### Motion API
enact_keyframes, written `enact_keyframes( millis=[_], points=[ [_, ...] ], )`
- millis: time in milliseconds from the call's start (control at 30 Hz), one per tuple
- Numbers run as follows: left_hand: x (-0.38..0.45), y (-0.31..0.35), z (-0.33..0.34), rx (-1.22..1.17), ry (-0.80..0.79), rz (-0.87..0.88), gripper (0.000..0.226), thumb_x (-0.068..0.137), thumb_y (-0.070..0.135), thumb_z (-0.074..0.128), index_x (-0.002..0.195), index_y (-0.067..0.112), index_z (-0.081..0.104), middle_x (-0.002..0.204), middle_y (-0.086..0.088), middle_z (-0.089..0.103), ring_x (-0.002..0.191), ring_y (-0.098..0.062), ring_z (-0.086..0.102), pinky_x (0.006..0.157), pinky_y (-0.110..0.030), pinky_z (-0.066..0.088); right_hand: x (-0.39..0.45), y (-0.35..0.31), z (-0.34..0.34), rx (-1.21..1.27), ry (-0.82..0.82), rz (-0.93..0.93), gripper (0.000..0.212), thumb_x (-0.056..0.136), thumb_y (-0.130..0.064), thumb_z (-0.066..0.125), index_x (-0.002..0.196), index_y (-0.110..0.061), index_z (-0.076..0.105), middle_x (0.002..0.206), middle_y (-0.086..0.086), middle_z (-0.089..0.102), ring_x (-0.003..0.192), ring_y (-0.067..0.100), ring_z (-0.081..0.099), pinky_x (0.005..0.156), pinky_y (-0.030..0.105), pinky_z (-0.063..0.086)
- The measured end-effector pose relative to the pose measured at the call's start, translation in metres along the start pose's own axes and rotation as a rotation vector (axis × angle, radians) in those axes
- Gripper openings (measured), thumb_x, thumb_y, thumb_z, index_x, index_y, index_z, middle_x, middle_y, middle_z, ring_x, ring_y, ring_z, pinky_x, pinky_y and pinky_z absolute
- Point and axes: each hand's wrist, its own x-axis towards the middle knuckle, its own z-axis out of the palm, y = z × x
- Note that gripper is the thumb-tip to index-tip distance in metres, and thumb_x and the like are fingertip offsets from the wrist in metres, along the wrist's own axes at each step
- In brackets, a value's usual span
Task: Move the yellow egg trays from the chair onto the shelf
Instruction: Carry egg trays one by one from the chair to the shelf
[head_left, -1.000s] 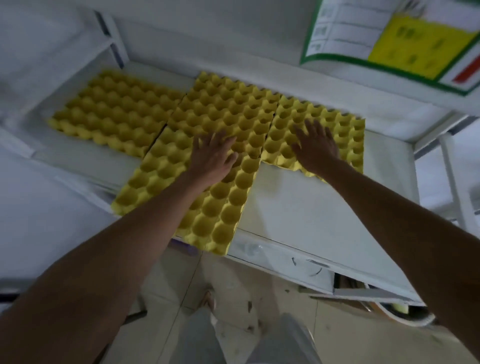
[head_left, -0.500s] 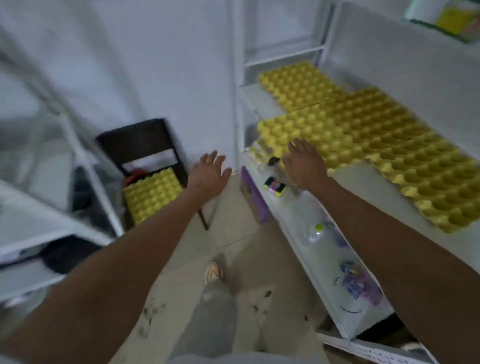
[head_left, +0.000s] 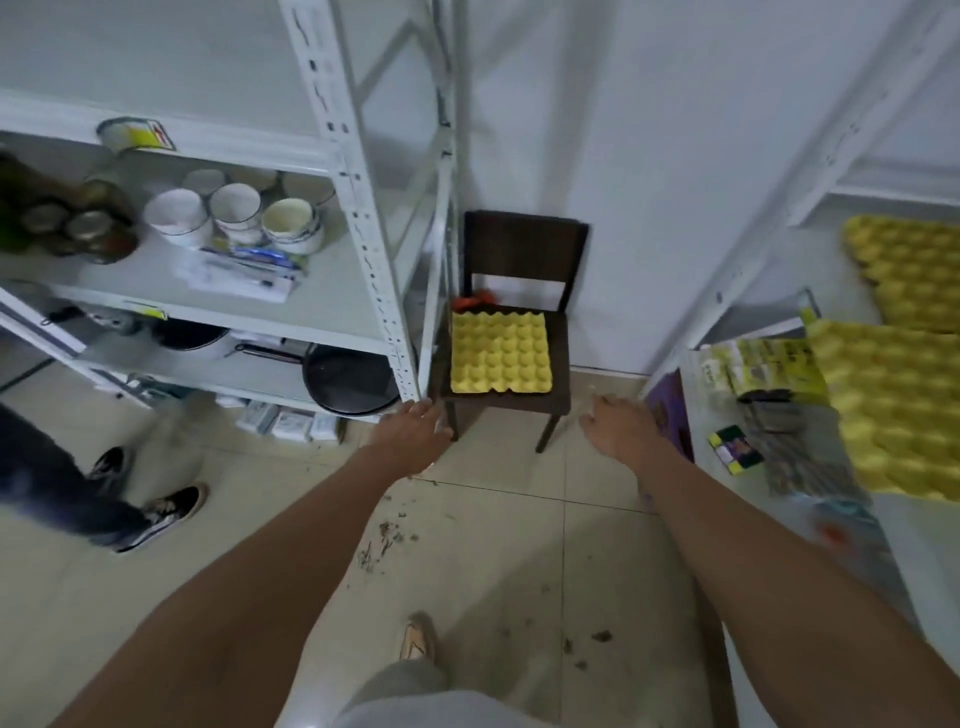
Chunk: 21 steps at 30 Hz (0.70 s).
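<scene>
A yellow egg tray (head_left: 500, 352) lies flat on the seat of a dark wooden chair (head_left: 524, 249) against the white wall. Both arms stretch toward it. My left hand (head_left: 415, 434) hovers in front of the chair's left front corner, fingers apart and holding nothing. My right hand (head_left: 618, 428) hovers off the chair's right front leg, also empty with fingers spread. Neither hand touches the tray. At the right, yellow egg trays (head_left: 893, 405) lie on the white shelf (head_left: 769, 291), with another tray (head_left: 909, 270) behind them.
A white metal rack (head_left: 363, 218) at the left holds bowls (head_left: 234, 213), jars and a black pan (head_left: 348, 379). Another person's legs and dark shoes (head_left: 156, 512) stand at the left. Something red (head_left: 475, 301) sits at the back of the chair seat. The tiled floor has scattered debris.
Both hands left the trays on the shelf. The view swung left and down to the chair, and both hands now reach toward the tray on its seat.
</scene>
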Motion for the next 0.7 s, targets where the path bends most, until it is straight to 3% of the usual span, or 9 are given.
enact_keyframes(
  millis=[167,267,400,567,700],
  points=[
    [0.038,-0.029,-0.005,-0.039,-0.078,0.038,0.048,0.108,0.040,0.037,0.144,0.013,0.051,0.153,-0.012,0.047,0.142,-0.032,0.043,0.114,-0.050,0.041,0.036,-0.041,0.008,0.137,-0.094,0.018,0.049,0.108,-0.035,0.032,0.152,-0.013,0.041,0.149,0.019,0.048,0.138,0.037,0.045,0.111,0.047,0.038],
    [0.071,-0.034,-0.005,-0.071,-0.116,0.046,0.050,0.108,0.041,0.037,0.148,0.013,0.048,0.156,-0.009,0.045,0.143,-0.031,0.042,0.115,-0.048,0.039,0.063,-0.039,0.017,0.175,-0.145,0.048,0.047,0.109,-0.031,0.034,0.149,-0.010,0.045,0.149,0.019,0.047,0.138,0.038,0.045,0.114,0.049,0.038],
    [0.127,-0.035,0.005,-0.158,-0.170,0.016,0.047,0.106,0.038,0.042,0.145,0.014,0.055,0.153,-0.010,0.049,0.138,-0.032,0.048,0.112,-0.045,0.042,0.111,-0.028,0.031,0.247,-0.188,0.135,0.053,0.109,-0.033,0.036,0.157,-0.011,0.037,0.153,0.021,0.044,0.142,0.039,0.042,0.116,0.050,0.036],
    [0.231,-0.029,0.010,-0.219,-0.318,-0.073,0.051,0.110,0.037,0.040,0.153,0.010,0.044,0.154,-0.015,0.049,0.141,-0.035,0.049,0.117,-0.047,0.040,0.218,-0.005,0.034,0.280,-0.283,0.139,0.053,0.108,-0.034,0.037,0.154,-0.008,0.038,0.152,0.023,0.045,0.141,0.040,0.044,0.115,0.048,0.038],
    [0.312,-0.025,0.007,-0.261,-0.402,-0.133,0.050,0.111,0.038,0.036,0.156,0.017,0.042,0.159,-0.015,0.044,0.145,-0.035,0.045,0.118,-0.046,0.038,0.331,-0.003,0.029,0.355,-0.331,0.064,0.049,0.108,-0.028,0.039,0.152,-0.007,0.043,0.153,0.022,0.047,0.138,0.041,0.049,0.112,0.048,0.043]
  ],
)
